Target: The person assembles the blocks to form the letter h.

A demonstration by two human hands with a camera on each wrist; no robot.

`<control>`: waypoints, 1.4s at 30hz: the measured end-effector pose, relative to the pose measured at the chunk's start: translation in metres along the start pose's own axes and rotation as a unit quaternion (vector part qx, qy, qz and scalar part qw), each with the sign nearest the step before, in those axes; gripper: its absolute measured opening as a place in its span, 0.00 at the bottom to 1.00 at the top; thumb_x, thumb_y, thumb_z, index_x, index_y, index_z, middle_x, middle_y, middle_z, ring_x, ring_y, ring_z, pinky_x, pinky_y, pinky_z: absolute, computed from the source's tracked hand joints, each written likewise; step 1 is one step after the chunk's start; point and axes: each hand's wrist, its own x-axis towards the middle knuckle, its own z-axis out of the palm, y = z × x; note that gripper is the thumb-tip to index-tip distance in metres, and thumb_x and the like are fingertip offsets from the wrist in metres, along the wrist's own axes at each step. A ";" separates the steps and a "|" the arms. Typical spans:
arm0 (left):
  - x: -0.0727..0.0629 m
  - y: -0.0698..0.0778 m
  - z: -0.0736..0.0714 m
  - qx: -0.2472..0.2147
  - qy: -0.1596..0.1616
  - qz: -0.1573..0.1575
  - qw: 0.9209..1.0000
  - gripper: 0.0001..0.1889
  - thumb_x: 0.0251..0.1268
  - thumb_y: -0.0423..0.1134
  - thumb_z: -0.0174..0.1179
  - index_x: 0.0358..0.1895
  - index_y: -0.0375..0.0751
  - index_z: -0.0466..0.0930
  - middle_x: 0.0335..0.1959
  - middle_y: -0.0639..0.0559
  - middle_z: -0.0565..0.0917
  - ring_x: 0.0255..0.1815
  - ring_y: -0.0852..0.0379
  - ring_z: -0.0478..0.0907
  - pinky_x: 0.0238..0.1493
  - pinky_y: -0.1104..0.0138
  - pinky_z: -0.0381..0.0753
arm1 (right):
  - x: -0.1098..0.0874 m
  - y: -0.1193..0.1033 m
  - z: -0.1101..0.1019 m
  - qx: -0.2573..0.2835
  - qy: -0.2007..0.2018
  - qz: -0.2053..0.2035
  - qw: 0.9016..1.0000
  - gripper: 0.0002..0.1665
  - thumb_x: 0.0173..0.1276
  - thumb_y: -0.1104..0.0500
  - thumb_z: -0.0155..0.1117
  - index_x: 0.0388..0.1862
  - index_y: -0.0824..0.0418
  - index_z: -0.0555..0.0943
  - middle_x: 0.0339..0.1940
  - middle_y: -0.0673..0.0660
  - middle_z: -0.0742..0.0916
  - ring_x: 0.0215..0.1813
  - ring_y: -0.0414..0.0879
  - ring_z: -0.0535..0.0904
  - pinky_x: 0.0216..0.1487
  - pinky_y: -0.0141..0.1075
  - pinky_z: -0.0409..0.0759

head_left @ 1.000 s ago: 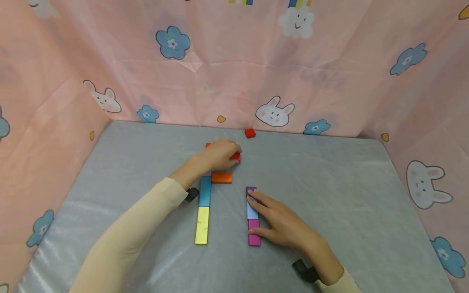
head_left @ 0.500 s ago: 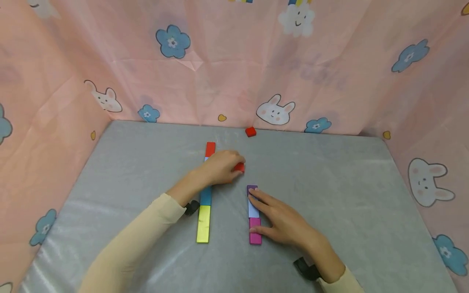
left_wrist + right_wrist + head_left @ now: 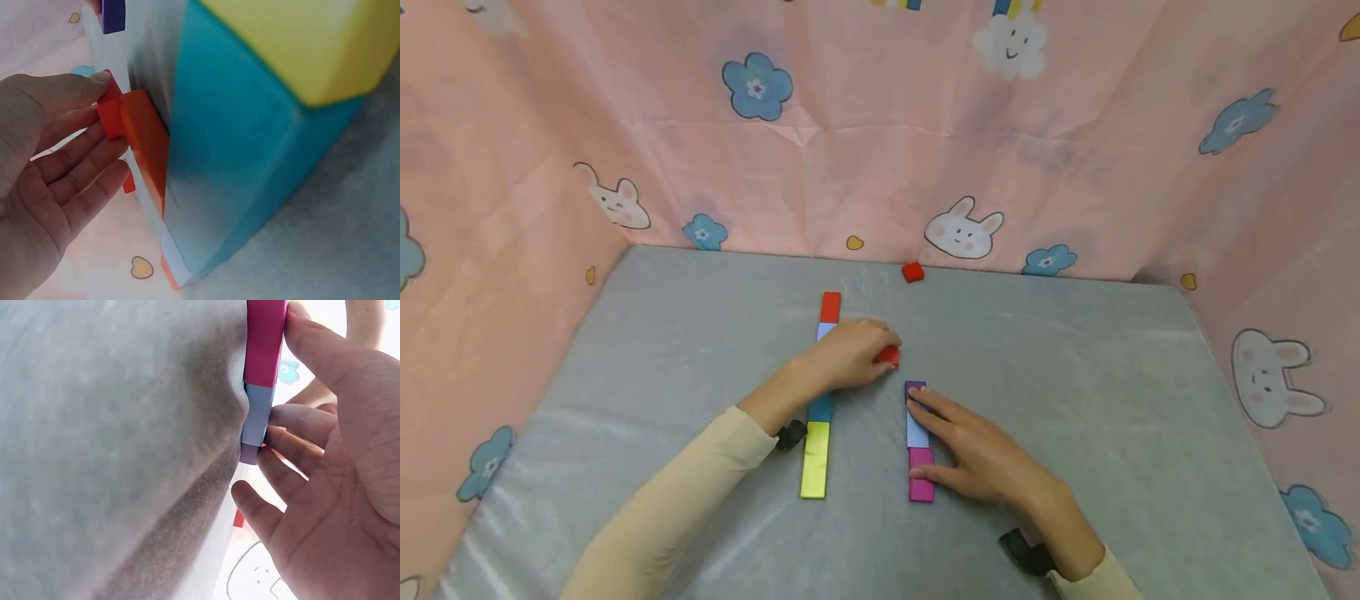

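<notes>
My left hand (image 3: 850,354) pinches a small red block (image 3: 889,356) between thumb and fingers. In the left wrist view that block (image 3: 111,119) is right at the end of an orange block (image 3: 147,140), which juts sideways from the left row and is hidden under the hand in the head view. This row runs from a red block (image 3: 831,307) through a light blue block (image 3: 825,330) and a teal block (image 3: 820,407) to a yellow block (image 3: 815,460). My right hand (image 3: 985,454) rests extended fingers on the second row: purple (image 3: 914,386), light blue block (image 3: 917,431) and magenta block (image 3: 921,475).
Another red block (image 3: 913,272) lies alone at the back of the grey-covered table (image 3: 1097,375), close to the pink patterned curtain (image 3: 880,167). Curtain also hangs along both sides. A dark camera mount (image 3: 1026,552) sits at the right wrist.
My left hand has come toward me with the red block, from near the far end of the left row to beside the orange block, covering it. My right hand stays in place.
</notes>
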 end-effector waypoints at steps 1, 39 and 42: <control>-0.002 0.000 0.001 0.002 -0.002 -0.002 1.000 0.16 0.73 0.41 0.68 0.58 0.39 0.88 0.49 0.46 0.90 0.50 0.51 0.85 0.59 0.58 0.87 | 0.001 0.000 0.001 0.003 -0.001 -0.002 1.000 0.51 0.68 0.36 0.74 0.83 0.57 0.68 0.85 0.57 0.70 0.83 0.57 0.70 0.77 0.56 0.76; -0.005 -0.002 0.009 -0.002 -0.020 -0.002 1.000 0.16 0.72 0.40 0.70 0.60 0.43 0.87 0.54 0.48 0.88 0.54 0.51 0.84 0.62 0.58 0.87 | -0.001 0.001 0.000 0.002 0.003 0.009 1.000 0.52 0.68 0.37 0.75 0.83 0.57 0.68 0.86 0.56 0.69 0.84 0.56 0.69 0.77 0.55 0.76; -0.008 -0.004 0.008 -0.005 -0.020 -0.007 1.000 0.17 0.72 0.40 0.70 0.60 0.43 0.87 0.54 0.48 0.88 0.54 0.51 0.84 0.62 0.59 0.87 | 0.001 0.000 0.000 0.002 0.004 0.004 1.000 0.51 0.68 0.36 0.74 0.83 0.57 0.68 0.86 0.56 0.69 0.83 0.56 0.70 0.77 0.55 0.76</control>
